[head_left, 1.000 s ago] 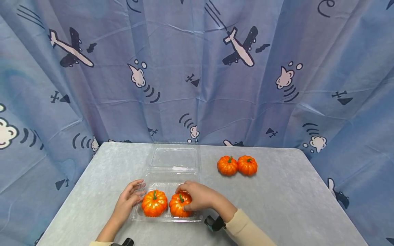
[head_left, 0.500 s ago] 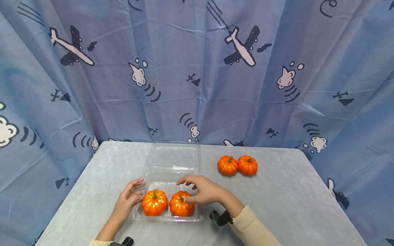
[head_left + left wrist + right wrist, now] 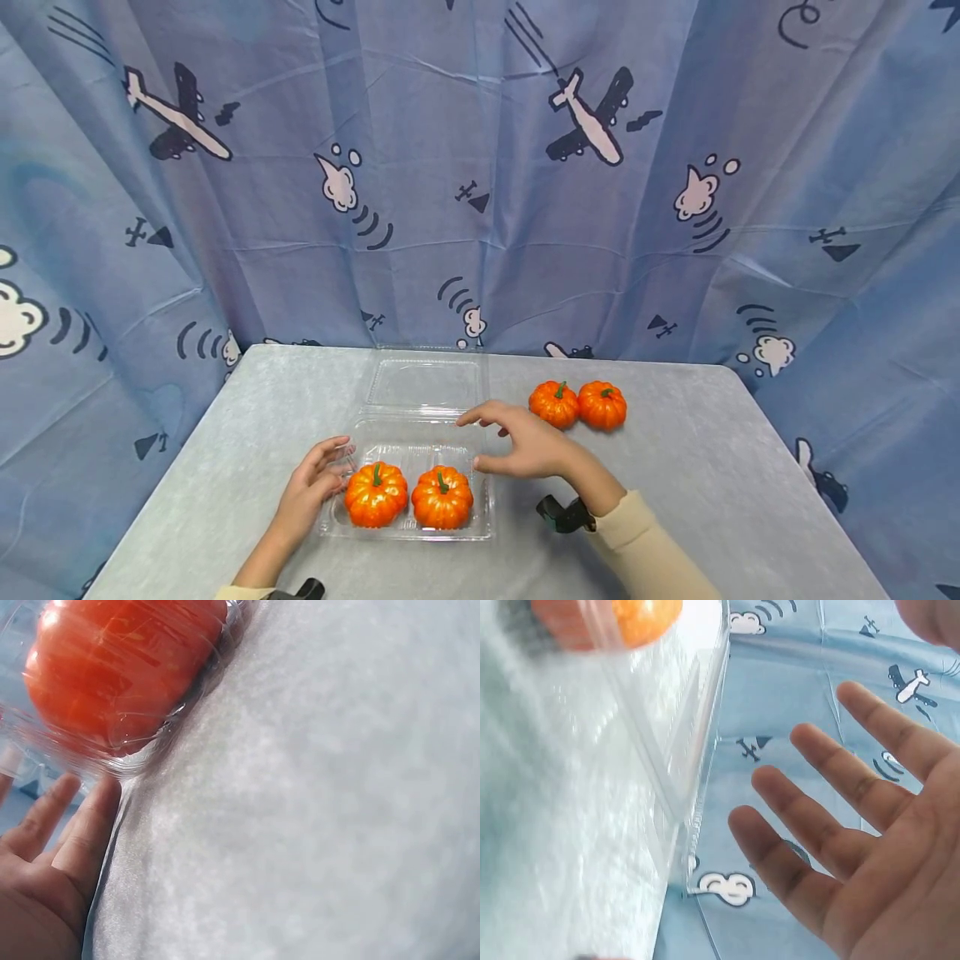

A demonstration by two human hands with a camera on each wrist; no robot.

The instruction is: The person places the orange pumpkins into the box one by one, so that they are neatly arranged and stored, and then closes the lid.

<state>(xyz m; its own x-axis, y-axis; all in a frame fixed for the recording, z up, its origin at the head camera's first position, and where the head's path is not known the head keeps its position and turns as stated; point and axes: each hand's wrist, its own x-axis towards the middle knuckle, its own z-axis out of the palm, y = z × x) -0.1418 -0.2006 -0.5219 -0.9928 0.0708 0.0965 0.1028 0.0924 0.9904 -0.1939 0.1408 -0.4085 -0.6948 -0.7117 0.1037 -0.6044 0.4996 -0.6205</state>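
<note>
- Nearest, 2 orange pumpkins sit upright in the front half of the clear container (image 3: 408, 455): the left pumpkin (image 3: 377, 495) and the right pumpkin (image 3: 442, 497), a narrow gap between them. They look well seated and probably need no more nudging.
- The left hand (image 3: 306, 492) has its fingers spread and relaxed, the tips at the container's left wall. Light steadying seems enough; thin plastic would likely flex under a squeeze.
- The right hand (image 3: 528, 446) is empty, fingers apart, over the container's right edge. Lifting it clear before any sideways move should avoid snagging the rim.
- Behind, the lid (image 3: 426, 383) lies folded back flat; best kept so while hands work over the base.
- Farthest on the table (image 3: 675, 517), 2 loose pumpkins (image 3: 553, 405) sit touching. Gripping just 1 around its sides should leave its neighbour undisturbed.
</note>
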